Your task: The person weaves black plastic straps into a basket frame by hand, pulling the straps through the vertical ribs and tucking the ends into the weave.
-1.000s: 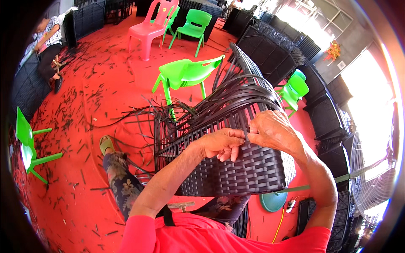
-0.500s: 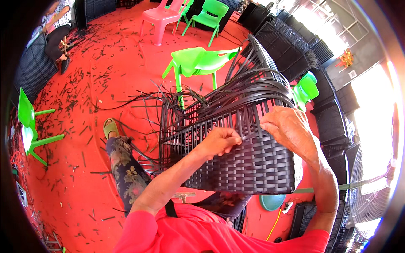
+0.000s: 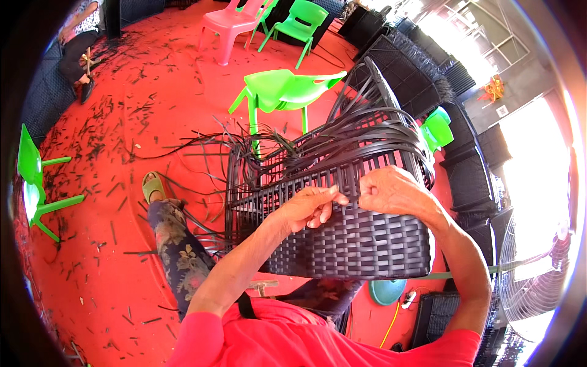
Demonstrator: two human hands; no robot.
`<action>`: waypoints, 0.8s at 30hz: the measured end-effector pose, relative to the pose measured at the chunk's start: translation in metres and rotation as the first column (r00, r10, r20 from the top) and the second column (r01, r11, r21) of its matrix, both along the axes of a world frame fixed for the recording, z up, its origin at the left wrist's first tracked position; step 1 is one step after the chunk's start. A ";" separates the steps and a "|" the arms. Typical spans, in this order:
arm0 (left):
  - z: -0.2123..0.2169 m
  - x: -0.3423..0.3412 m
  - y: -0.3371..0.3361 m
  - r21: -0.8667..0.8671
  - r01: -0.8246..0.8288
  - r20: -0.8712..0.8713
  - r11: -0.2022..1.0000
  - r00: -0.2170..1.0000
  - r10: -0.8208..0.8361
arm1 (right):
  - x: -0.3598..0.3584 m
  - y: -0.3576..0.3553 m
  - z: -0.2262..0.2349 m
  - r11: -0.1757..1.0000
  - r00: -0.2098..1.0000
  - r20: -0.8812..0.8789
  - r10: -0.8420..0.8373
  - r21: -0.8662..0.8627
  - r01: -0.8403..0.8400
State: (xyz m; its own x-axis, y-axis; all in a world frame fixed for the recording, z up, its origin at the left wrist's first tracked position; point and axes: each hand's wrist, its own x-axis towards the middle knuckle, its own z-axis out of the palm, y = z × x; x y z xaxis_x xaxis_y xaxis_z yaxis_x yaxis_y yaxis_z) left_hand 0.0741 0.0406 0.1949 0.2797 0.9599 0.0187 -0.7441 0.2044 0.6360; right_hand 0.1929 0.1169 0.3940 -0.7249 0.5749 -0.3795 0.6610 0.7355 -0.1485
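Both hands, the left hand [image 3: 309, 207] and right hand [image 3: 391, 191], pinch flat black strips [image 3: 361, 131] at the woven frame [image 3: 348, 241]; the strips look springy and slick, best gripped near the weave edge.

A single head-worn fisheye view looks steeply down from above the person's own chest, close over both hands. The left hand [image 3: 309, 208] and right hand [image 3: 391, 191] sit just right of centre, forearms entering from the lower edge. Beyond the hands the view faces outward across the red floor [image 3: 153, 92], its edges bending toward the dark rim.
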 end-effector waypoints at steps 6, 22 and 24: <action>0.009 0.009 0.020 0.017 0.116 -0.194 0.993 0.975 -0.111 | -0.011 0.004 0.001 0.969 0.953 0.277 0.126 0.171 -0.178; -0.008 0.001 -0.020 0.113 -0.206 -0.486 0.972 0.842 0.235 | 0.004 0.009 -0.015 0.865 0.917 0.140 0.373 0.305 -0.398; -0.023 -0.003 -0.019 0.019 -0.114 -0.344 0.993 0.932 0.113 | -0.002 0.009 -0.018 0.875 0.911 0.212 0.353 0.270 -0.402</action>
